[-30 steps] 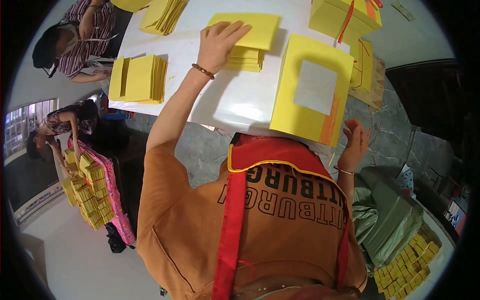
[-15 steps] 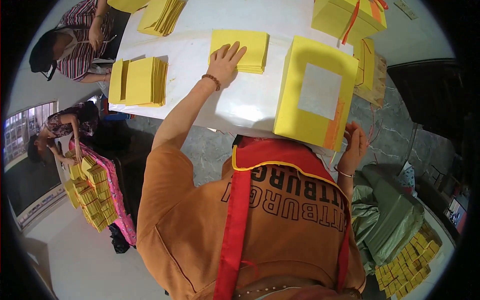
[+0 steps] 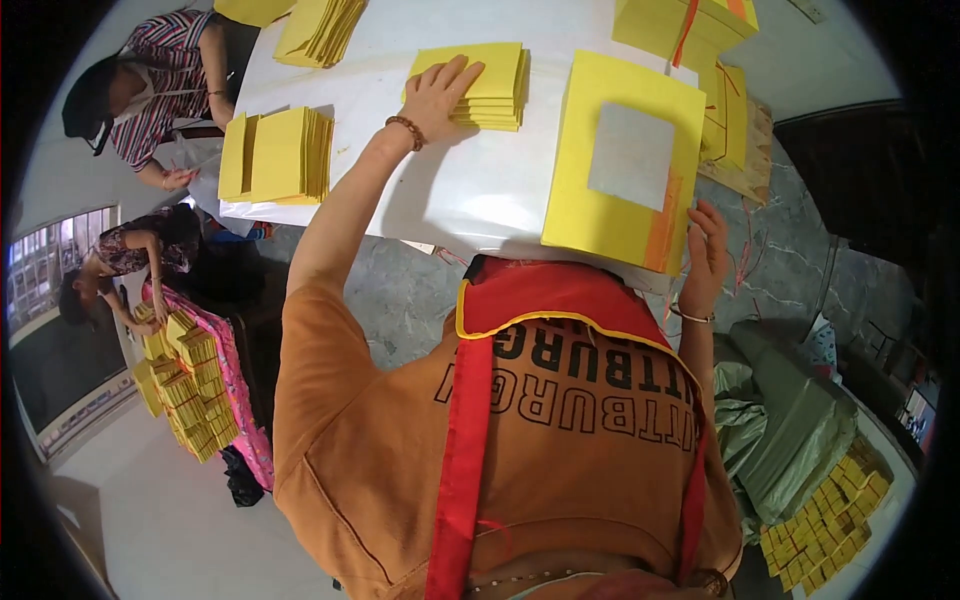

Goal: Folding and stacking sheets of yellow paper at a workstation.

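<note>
My left hand (image 3: pixel 433 98) lies on a small stack of yellow paper packets (image 3: pixel 488 75), its fingers stretched out over the top. The lower packets in that stack are slightly fanned out at the near and right edges. A larger yellow paper block (image 3: pixel 565 175) stands to the right, with a pale grey rectangle (image 3: pixel 632 155) and an orange strip (image 3: pixel 665 225) on top. My right hand (image 3: pixel 706 245) is beside this block's right edge, fingers loosely bent and a little apart, with nothing visible in it.
More packet stacks lie on the white table (image 3: pixel 390 190), at left (image 3: pixel 290 155) and far left (image 3: pixel 320 30). A red-tied yellow bundle (image 3: pixel 680 30) is at the far right. A person in stripes (image 3: pixel 165 60) works at the left end; another person (image 3: pixel 140 245) handles packets farther off.
The view has shifted slightly. The small stack's packets show more spread at the edge under my left hand. The striped-sleeved person's arms have moved toward the table's left end.
</note>
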Available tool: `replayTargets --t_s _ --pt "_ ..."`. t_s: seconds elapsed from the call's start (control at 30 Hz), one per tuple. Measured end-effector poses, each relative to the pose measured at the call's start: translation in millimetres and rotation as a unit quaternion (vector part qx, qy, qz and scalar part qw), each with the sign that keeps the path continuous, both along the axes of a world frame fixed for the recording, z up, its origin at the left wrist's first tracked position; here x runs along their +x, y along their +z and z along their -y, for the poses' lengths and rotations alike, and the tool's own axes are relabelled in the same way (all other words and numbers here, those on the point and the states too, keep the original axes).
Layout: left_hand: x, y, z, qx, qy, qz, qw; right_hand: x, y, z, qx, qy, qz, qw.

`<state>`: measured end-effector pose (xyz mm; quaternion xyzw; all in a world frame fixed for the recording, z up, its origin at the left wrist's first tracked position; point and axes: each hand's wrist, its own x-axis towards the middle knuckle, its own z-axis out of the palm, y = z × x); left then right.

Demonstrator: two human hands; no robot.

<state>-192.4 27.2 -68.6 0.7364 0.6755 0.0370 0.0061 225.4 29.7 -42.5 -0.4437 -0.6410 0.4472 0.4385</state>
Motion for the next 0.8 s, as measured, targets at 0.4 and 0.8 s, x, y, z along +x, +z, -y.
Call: replayTargets --t_s 0.4,0.8 --pt "173.6 77.6 50.0 0.094 -0.272 0.217 0.933 -0.7 -9.6 0.9 -0.035 0.008 -0.021 0.999" --pt "176.1 85.3 40.0 0.055 -0.298 0.209 0.93 -4.4 -16.0 -2.8 -0.069 0.014 -0.087 0.994"
